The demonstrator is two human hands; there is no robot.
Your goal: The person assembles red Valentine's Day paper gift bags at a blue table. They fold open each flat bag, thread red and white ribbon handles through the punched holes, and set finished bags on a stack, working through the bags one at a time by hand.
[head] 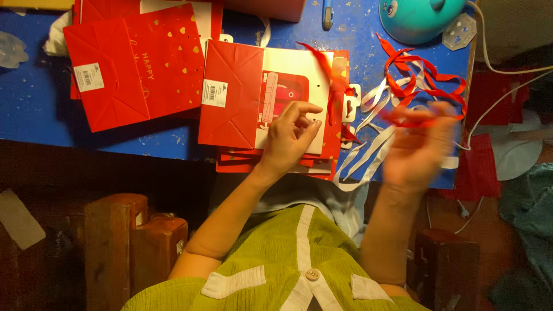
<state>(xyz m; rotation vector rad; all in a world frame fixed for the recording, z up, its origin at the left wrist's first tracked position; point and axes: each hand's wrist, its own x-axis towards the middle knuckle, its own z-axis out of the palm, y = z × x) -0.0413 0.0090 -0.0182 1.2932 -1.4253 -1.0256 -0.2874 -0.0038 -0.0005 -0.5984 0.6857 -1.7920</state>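
Threading step: left hand [291,138] pinned the red bag [271,103], fingers loose; right hand [417,144], blurred, pinched a red ribbon [423,118]; next needed the bag's hole.

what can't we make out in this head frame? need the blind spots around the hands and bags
- Right hand, head view: motion-blurred, so its grip on the red ribbon is unreadable.
- Left hand, head view: fingers cover part of the flat red bag; fingertip contact unclear.
- Stack under that bag: hidden by it, count unknown.
- Teal lamp and the second red bag: cut off or overlapped at the top edge.
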